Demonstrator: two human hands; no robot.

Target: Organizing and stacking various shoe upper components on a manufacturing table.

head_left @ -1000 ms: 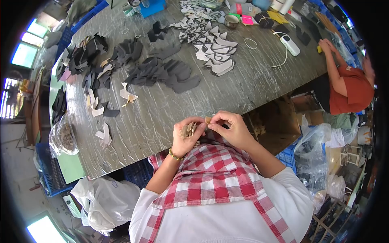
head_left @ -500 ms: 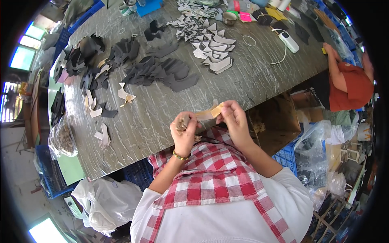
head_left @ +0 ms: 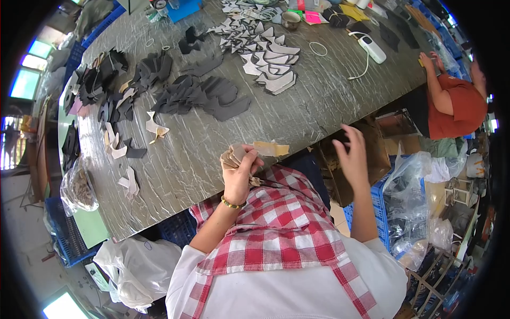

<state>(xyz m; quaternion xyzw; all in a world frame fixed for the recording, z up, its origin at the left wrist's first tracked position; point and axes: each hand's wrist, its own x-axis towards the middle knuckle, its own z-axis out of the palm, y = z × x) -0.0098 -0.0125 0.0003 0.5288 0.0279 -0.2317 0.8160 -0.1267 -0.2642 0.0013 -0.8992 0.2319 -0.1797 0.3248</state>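
Note:
My left hand (head_left: 239,169), a beaded bracelet at its wrist, is closed around a bunch of tan cut pieces (head_left: 232,156) near the table's front edge. A thin strip (head_left: 272,149) with a yellowish end sticks out to the right of its thumb. I cannot tell whether the strip is paper or tape. My right hand (head_left: 350,157) is raised past the table edge with its fingers apart and nothing in them, above an open cardboard box (head_left: 366,173).
On the plastic-covered table (head_left: 186,175) lie dark cut pieces (head_left: 199,95), a stack of pale dark-edged pieces (head_left: 271,58) and a white device with a cable (head_left: 370,49). A clear bag (head_left: 78,186) sits at the left edge. A person in red (head_left: 457,106) works at the right.
My right hand has let go of the strip's yellow end and moved right, its fingers spreading. The strip stays with my left hand, whose bunch of tan pieces now shows more.

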